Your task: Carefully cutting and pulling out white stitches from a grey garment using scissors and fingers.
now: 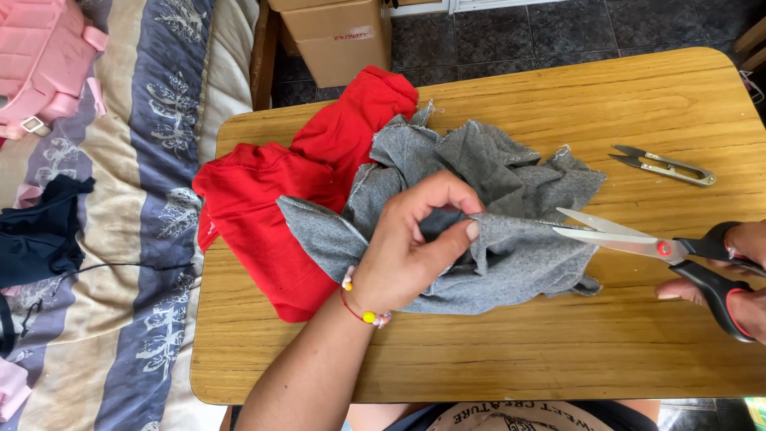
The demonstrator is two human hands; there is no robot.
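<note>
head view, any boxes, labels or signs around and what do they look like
Cardboard box: on the dark tiled floor beyond the table's far edge, rectangular, plain tan.
Label: on the box's front face, small pale strip with red print.
No screens or signs show.

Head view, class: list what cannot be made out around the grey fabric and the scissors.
- Right hand: cut off by the right edge.
- Grey fabric: its middle hidden behind the left hand.
- Red garment: partly buried under the fabric.
- Scissors: handles hidden inside the hand's fingers.
</note>
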